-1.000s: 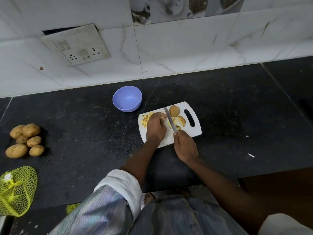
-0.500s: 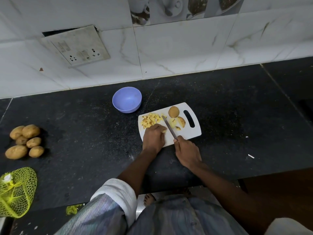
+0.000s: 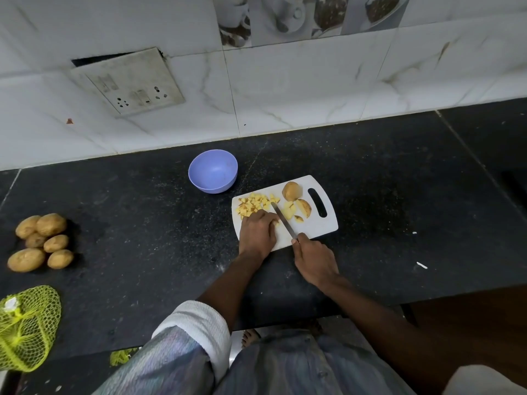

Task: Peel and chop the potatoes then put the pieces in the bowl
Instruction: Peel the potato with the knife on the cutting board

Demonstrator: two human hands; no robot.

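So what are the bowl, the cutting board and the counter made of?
The bowl looks like plastic: even lilac colour, matte, thin rim. The cutting board also seems plastic: flat white, smooth, with a moulded handle slot. The counter appears to be polished stone, perhaps granite: black with fine pale speckles and a visible seam.

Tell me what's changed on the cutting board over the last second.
The left hand has slid back toward the person, uncovering the pile of chopped pieces it was hiding. The right hand drew the knife back with it, still gripping the handle. The bowl, the cutting board and the whole potatoes stayed put.
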